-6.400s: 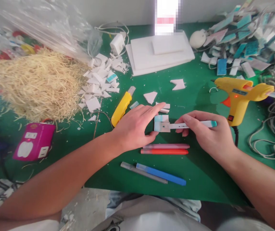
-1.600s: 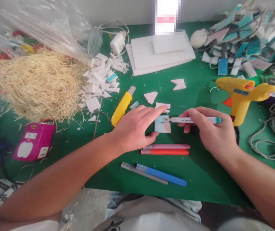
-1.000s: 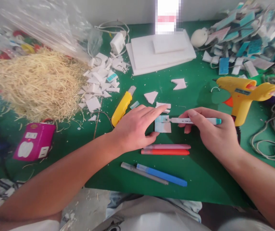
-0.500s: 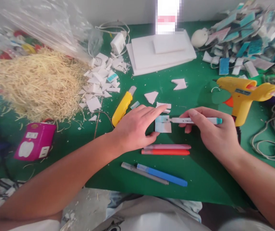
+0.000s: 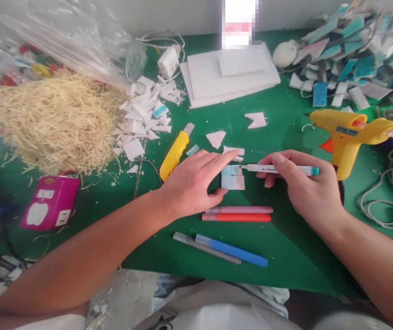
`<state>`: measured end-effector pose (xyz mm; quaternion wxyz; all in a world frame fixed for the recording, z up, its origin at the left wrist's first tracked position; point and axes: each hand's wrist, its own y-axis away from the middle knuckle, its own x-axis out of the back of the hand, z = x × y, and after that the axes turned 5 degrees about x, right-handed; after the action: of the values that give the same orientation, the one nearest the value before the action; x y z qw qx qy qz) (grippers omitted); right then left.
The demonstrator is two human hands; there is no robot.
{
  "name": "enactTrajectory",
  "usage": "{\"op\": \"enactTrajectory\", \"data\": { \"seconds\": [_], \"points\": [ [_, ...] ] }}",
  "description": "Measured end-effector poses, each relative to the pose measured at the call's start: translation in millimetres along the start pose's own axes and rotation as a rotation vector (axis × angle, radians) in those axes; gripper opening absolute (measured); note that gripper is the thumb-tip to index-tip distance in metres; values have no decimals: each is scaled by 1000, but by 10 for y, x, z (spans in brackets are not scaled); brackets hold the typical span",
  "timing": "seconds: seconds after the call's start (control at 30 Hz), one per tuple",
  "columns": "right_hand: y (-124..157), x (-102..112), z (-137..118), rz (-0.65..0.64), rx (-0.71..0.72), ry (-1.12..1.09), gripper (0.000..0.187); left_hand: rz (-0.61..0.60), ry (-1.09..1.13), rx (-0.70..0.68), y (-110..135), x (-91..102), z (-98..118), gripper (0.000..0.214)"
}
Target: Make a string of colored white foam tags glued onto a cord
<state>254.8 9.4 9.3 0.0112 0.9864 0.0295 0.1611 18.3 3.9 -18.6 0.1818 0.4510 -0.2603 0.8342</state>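
Observation:
My right hand [image 5: 306, 183] is closed round a white marker pen [image 5: 263, 168] with a teal end. Its tip is at the right edge of a small foam board piece [image 5: 232, 182], tinted light blue and pinkish. Spread over the left side of that piece is my left hand [image 5: 196, 183], index finger stretched to the white scraps [image 5: 234, 151] just above and thumb at the lower left corner. Nothing is gripped in it. Below the piece lie a pink marker [image 5: 241, 209] and a red marker [image 5: 237, 217]; nearer the front edge are a blue marker [image 5: 231, 250] and a grey marker [image 5: 206, 248].
A yellow utility knife [image 5: 175, 155] with its blade out lies left of my left hand. Straw [image 5: 55, 119] and white scraps [image 5: 144, 112] are piled at left. Foam sheets [image 5: 199, 82] lie at the back. A yellow glue gun [image 5: 347, 133] stands at right, near a coiled cord [image 5: 378, 192].
The marker in my right hand has tilted slightly, its tip shifting a little up and left along the foam piece's edge. My left hand stays in place.

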Motion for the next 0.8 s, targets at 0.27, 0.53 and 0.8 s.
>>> {"op": "enactTrajectory", "data": {
  "seconds": [0.27, 0.53, 0.8],
  "points": [
    [-6, 1, -12, -18, -3, 22, 33, -2, 8, 2, -7, -1, 11, 60],
    [-2, 16, 17, -27, -14, 11, 34, 13, 4, -15, -9, -5, 10, 60],
    [-8, 17, 14, -27, -11, 11, 35, 7, 9, -8, -7, -10, 14, 59]
  ]
}}
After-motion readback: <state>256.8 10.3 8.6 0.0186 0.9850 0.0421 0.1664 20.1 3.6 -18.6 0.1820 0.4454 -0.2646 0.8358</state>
